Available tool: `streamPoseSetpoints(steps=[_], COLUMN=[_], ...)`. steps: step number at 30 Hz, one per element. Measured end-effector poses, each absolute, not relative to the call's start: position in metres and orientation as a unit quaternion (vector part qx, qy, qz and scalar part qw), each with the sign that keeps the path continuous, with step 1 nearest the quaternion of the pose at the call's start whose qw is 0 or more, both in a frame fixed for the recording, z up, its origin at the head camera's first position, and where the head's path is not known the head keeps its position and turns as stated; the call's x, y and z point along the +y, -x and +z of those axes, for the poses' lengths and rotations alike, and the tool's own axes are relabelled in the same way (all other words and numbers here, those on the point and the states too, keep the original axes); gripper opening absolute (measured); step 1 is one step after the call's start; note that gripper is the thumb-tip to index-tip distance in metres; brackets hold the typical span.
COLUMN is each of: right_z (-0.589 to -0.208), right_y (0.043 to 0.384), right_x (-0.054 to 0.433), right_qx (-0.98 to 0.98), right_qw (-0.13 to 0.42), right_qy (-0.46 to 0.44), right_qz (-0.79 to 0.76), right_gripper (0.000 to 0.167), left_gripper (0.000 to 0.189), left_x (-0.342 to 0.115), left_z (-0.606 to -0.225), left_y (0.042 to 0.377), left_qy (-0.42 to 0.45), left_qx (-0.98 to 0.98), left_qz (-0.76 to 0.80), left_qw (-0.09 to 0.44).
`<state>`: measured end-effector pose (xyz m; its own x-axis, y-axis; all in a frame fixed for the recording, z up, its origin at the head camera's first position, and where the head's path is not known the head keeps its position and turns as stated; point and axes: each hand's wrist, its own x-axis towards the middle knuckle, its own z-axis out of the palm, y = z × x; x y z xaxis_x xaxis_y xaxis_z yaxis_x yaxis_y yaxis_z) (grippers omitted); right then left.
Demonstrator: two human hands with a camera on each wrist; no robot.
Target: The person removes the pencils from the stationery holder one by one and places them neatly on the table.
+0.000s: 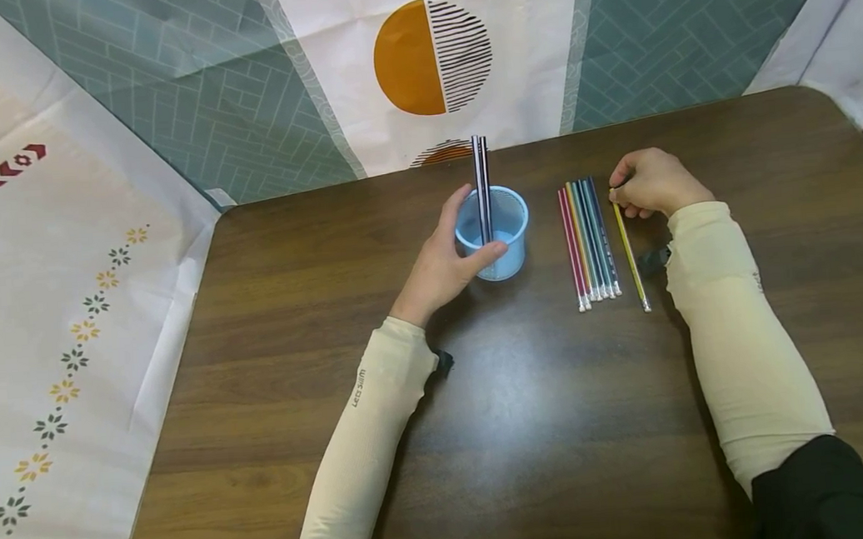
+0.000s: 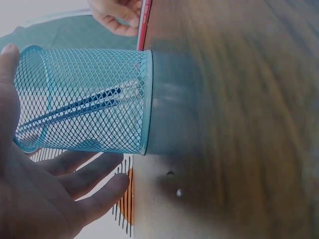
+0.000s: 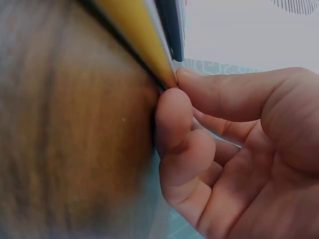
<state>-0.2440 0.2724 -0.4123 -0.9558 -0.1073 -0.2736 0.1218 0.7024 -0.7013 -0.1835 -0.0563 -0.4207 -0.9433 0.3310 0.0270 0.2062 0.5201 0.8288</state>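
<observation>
My left hand (image 1: 439, 269) holds a light blue mesh pencil cup (image 1: 513, 251), thumb across its near side and fingers along the far-left side. Two dark striped pencils (image 1: 482, 174) stand in the cup, leaning inside the mesh (image 2: 84, 69) in the left wrist view. On the right, my right hand (image 1: 654, 183) pinches the far end of a yellow pencil (image 1: 629, 251) between thumb and index finger. That pencil (image 3: 137, 30) lies close along the table in the right wrist view, its eraser end toward me.
Left of the yellow pencil, several coloured pencils (image 1: 591, 242) lie side by side, erasers toward me. They rest on a brown wooden table (image 1: 550, 462). A patterned cloth (image 1: 538, 70) hangs behind the far edge, and a white flowered cloth (image 1: 128, 341) borders the left side.
</observation>
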Motion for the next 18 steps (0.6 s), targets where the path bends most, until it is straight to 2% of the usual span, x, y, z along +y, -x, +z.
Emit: streamPoseSetpoints(steps=[18], right_z=[-0.4128], right_y=[0.2458], right_x=[0.2782], right_qx=[0.918], right_qw=[0.154], right_qy=[-0.002], right_qz=[-0.366], right_gripper=[0.021], left_gripper=[0.089], left_x=[-0.0563], left_z=[-0.4215], left_y=[0.1835], left_qy=[-0.153], left_qx=[0.869], left_qz=[0.465], left_qw=[0.067])
